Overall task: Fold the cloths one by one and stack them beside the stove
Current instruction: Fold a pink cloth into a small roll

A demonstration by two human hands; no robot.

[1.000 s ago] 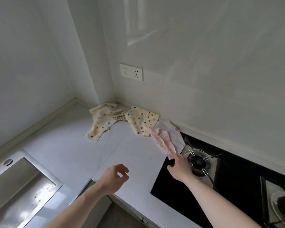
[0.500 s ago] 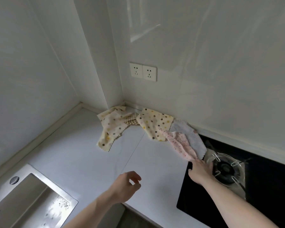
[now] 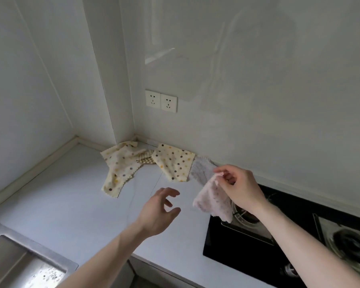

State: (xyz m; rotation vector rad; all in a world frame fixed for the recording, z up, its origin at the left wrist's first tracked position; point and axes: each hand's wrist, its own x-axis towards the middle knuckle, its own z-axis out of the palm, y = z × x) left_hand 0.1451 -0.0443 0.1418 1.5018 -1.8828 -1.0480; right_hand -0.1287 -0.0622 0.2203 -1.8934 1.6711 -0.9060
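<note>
Lifted since the earlier frame, the pink cloth (image 3: 213,199) hangs pinched in your right hand (image 3: 240,187) above the stove (image 3: 247,248) edge. Your left hand (image 3: 159,210), fingers spread and empty, nears it. Step: first fold; next, take a free corner.

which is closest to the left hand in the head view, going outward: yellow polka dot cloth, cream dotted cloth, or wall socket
From the left hand:
1. Yellow polka dot cloth, just beyond the fingers, toward the back wall.
2. Cream dotted cloth, farther off to the left, near the corner.
3. Wall socket, up on the wall, clearly farthest.
</note>
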